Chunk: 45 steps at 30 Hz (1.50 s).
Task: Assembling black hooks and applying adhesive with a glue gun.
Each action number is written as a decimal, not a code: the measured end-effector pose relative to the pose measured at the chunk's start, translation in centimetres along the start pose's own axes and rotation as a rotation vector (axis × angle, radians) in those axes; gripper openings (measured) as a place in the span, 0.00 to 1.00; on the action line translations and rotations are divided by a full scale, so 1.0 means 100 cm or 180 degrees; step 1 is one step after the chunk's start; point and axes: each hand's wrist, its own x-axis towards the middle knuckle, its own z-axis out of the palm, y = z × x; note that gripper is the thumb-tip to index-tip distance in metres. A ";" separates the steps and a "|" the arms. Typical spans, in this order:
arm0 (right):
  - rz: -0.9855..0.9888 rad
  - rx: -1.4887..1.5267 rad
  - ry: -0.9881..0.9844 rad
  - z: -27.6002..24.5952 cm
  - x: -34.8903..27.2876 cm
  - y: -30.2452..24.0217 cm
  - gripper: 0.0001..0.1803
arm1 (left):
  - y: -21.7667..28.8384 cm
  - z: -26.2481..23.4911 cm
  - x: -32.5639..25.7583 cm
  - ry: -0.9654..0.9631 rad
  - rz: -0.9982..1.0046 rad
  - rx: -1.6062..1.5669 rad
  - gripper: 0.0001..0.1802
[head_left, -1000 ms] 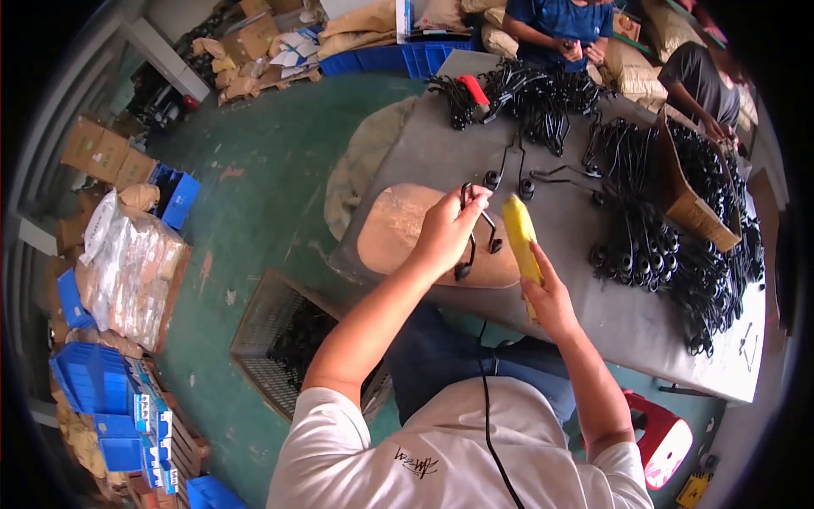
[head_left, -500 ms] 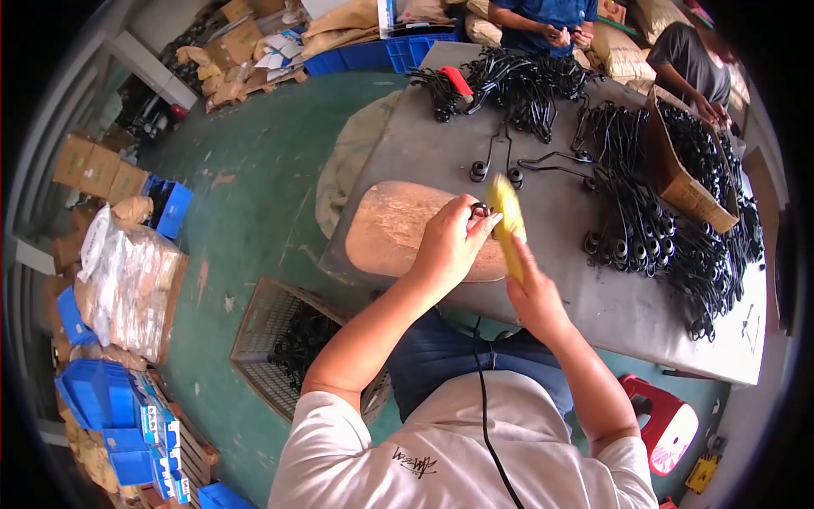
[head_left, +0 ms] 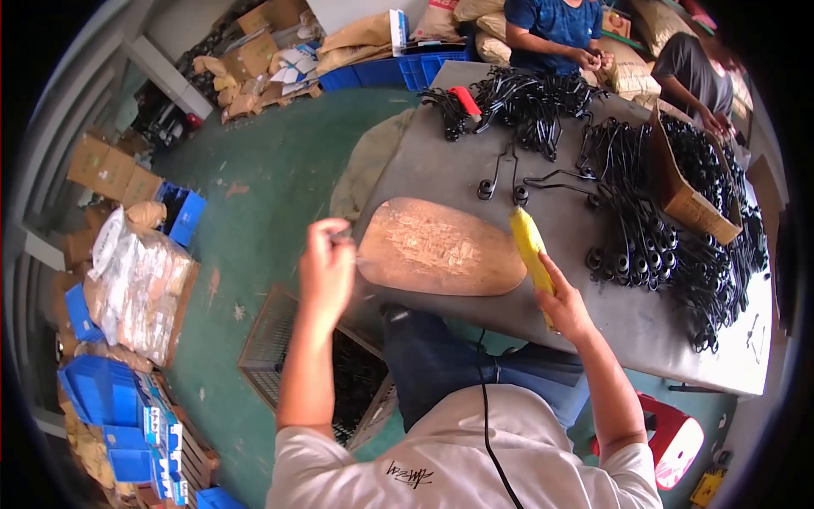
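Note:
My right hand (head_left: 563, 299) is wrapped round a long yellow tool (head_left: 531, 242), whose kind I cannot make out. The tool slants beside the right end of a worn, scratched wooden board (head_left: 424, 242) on the table. My left hand (head_left: 326, 276) is raised left of the board, off the table's edge and above the crate, its fingers curled and slightly smeared by motion. Something small and dark shows at its fingertips. Beyond the board lie bent black wire pieces with round rollers (head_left: 521, 196) on their ends.
More black wire pieces (head_left: 632, 242) are heaped on the right of the grey table (head_left: 560, 335), around a cardboard box (head_left: 697, 208). A red-handled thing (head_left: 464, 100) lies at the back. A plastic crate (head_left: 267, 339) of black pieces stands below. A co-worker (head_left: 551, 38) sits across; a red stool (head_left: 674, 441) is right.
My left hand has swung left from beside the yellow tool, off the board and out over the crate. The yellow tool, still in my right hand, has dropped slightly towards me and to the right.

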 end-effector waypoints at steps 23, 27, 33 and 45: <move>-0.0901 -0.0815 -0.0172 0.014 0.004 0.004 0.39 | -0.044 0.292 0.162 -0.1369 -0.0534 -0.1340 0.27; -0.0995 -0.0929 -0.0196 0.017 0.003 0.004 0.40 | -0.041 0.301 0.190 -0.1851 -0.1222 -0.1151 0.19; -0.0786 -0.1015 -0.0358 0.011 0.002 0.003 0.42 | -0.027 0.287 0.180 -0.2120 -0.1575 -0.1460 0.13; 0.0269 0.0871 -0.0486 0.002 -0.033 -0.003 0.40 | 0.014 0.143 0.086 -0.1885 -0.0739 -0.2290 0.24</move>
